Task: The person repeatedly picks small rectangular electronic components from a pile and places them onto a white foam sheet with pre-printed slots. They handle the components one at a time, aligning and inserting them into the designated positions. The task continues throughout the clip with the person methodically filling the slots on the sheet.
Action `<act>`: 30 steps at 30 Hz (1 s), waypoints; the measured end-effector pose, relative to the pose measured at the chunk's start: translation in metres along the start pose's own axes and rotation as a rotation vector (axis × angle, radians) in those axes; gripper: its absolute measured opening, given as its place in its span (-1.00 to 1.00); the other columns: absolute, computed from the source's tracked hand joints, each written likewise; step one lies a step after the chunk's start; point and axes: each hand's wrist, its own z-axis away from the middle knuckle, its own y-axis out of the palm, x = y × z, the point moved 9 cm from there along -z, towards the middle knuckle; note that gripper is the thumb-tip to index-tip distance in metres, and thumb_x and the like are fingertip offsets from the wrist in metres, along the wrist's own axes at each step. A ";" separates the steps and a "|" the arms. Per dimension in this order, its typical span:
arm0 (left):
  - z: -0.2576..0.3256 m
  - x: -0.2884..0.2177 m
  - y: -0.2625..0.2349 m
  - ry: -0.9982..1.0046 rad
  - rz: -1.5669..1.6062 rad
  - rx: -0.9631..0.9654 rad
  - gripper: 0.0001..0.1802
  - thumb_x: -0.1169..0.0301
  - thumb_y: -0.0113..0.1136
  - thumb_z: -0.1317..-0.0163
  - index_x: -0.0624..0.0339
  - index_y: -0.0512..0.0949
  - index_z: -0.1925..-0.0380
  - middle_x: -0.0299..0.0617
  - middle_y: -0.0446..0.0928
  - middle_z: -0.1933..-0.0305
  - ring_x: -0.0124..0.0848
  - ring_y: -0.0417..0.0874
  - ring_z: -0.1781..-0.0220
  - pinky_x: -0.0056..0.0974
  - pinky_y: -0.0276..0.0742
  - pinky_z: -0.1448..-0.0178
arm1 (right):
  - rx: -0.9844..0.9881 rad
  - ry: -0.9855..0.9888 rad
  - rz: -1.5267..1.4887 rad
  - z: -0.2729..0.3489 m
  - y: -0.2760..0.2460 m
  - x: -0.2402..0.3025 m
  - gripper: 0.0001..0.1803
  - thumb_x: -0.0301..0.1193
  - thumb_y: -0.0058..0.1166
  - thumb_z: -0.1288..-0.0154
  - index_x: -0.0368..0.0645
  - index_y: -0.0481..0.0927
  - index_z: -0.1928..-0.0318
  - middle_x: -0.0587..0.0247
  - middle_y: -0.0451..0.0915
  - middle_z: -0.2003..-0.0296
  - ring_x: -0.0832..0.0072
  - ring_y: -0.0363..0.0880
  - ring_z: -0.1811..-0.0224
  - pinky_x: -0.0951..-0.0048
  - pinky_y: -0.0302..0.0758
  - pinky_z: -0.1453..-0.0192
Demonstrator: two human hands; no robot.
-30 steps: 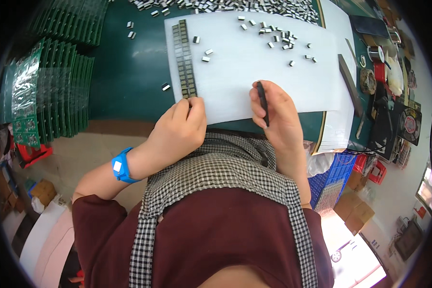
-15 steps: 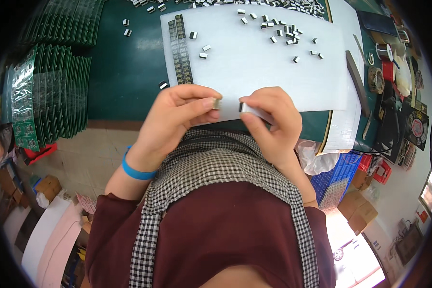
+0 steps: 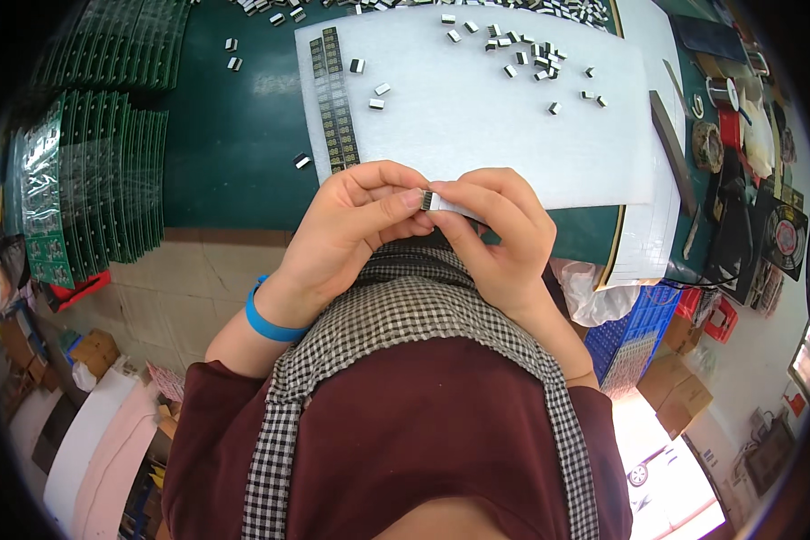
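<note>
A person is looking down at both hands, which are meeting just above the near edge of a green bench (image 3: 225, 153). At far left, green circuit boards (image 3: 90, 180) are lying fanned in overlapping rows, well apart from the hands. The left hand (image 3: 346, 234) is curling narrow — thumb and fingertips pinching one end of a small grey part (image 3: 427, 200). A blue wristband (image 3: 265, 319) is circling that wrist. The right hand (image 3: 499, 234) is closing on the part's other end, fingers bent, touching the left fingertips. Behind the hands a white sheet (image 3: 495, 135) is lying flat, a dark strip of parts (image 3: 333, 99) running along its left side and loose chips (image 3: 522, 58) scattering near its far edge — open room between them. At right, tools and tape rolls (image 3: 720, 135) are crowding the bench's edge. Most of the part is hiding under the fingers; its shape is hard to make out.
</note>
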 end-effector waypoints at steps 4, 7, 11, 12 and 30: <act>0.000 0.000 -0.002 0.009 -0.019 -0.014 -0.85 0.46 0.14 -0.26 0.28 0.52 0.21 -0.21 0.60 0.28 -0.46 0.64 0.25 -0.40 0.59 0.09 | 0.009 -0.004 0.023 0.000 0.001 -0.001 -0.73 -0.57 0.33 0.13 -0.17 0.65 0.30 0.31 0.54 0.44 0.59 0.49 0.54 0.61 0.38 0.56; 0.000 0.000 -0.004 0.019 -0.034 -0.037 -0.86 0.47 0.15 -0.25 0.28 0.52 0.23 -0.20 0.60 0.29 -0.47 0.64 0.25 -0.40 0.59 0.09 | 0.015 -0.017 0.054 0.000 0.001 -0.001 -0.75 -0.54 0.32 0.10 -0.16 0.65 0.30 0.33 0.54 0.44 0.58 0.50 0.54 0.60 0.39 0.56; 0.003 -0.014 -0.003 0.146 -0.262 -0.146 -0.88 0.52 0.15 -0.23 0.33 0.53 0.25 -0.19 0.60 0.30 -0.48 0.64 0.26 -0.41 0.60 0.10 | 0.075 -0.081 0.232 0.002 0.005 0.002 -0.78 -0.51 0.29 0.08 -0.12 0.65 0.32 0.37 0.53 0.44 0.56 0.51 0.54 0.59 0.41 0.56; 0.005 -0.017 -0.001 0.157 -0.332 -0.165 -0.87 0.54 0.15 -0.21 0.35 0.52 0.25 -0.19 0.60 0.31 -0.48 0.64 0.27 -0.42 0.59 0.11 | 0.094 -0.117 0.305 0.002 0.007 0.007 -0.79 -0.50 0.29 0.08 -0.11 0.65 0.32 0.38 0.53 0.44 0.55 0.52 0.53 0.59 0.41 0.56; 0.057 -0.069 0.016 0.826 -1.774 -0.139 -0.82 0.56 0.12 0.05 0.29 0.52 0.35 -0.05 0.47 0.30 -0.10 0.48 0.24 -0.15 0.44 0.12 | 0.217 0.818 -0.562 0.027 0.020 -0.059 -0.71 -0.33 -0.07 -0.39 -0.31 0.58 0.15 0.33 0.49 0.48 0.74 0.23 0.62 0.71 0.14 0.55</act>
